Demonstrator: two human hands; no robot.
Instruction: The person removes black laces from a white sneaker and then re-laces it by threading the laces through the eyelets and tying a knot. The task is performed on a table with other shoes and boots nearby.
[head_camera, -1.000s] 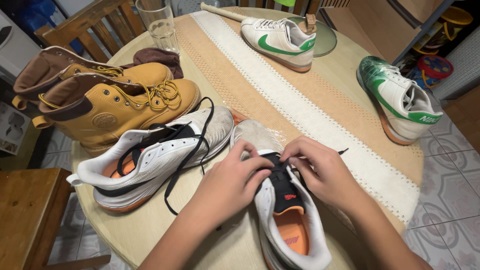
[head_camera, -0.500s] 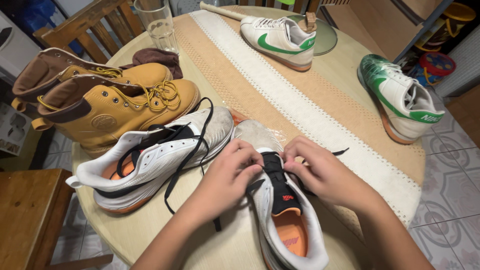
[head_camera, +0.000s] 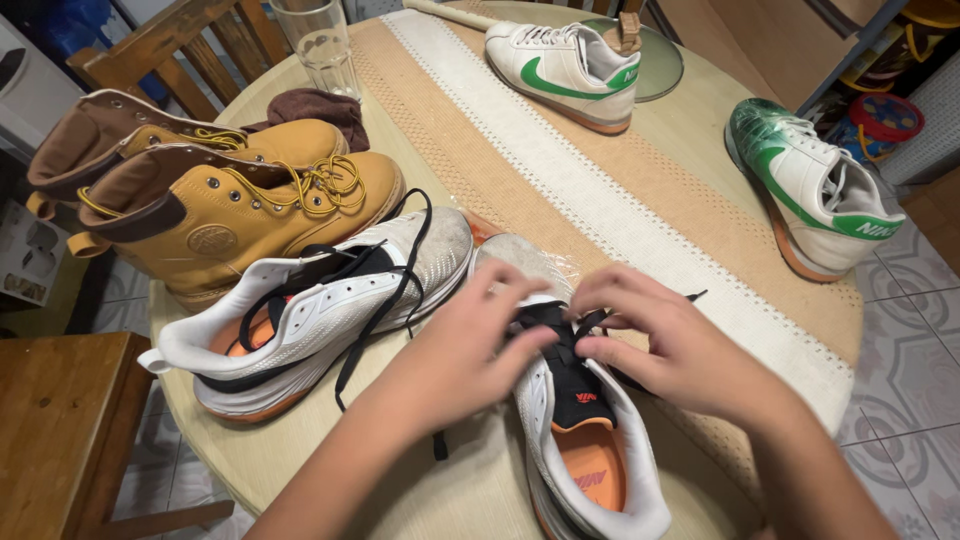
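Note:
A white running shoe with an orange insole and black tongue lies toe away from me at the round table's near edge. My left hand and my right hand meet over its upper eyelets, fingers pinching the black lace. One loose lace end hangs down by my left wrist. Its mate, a second white running shoe with slack black laces, lies on its side just to the left.
Two tan lace-up boots stand at the left with a brown cloth and a drinking glass behind. Two white-and-green sneakers sit far and right. A beige runner crosses the table. Wooden chairs flank the left side.
Both hands have shifted slightly along the lace at the shoe's upper eyelets, fingers re-gripping. The view has tilted a little; the shoes have not moved.

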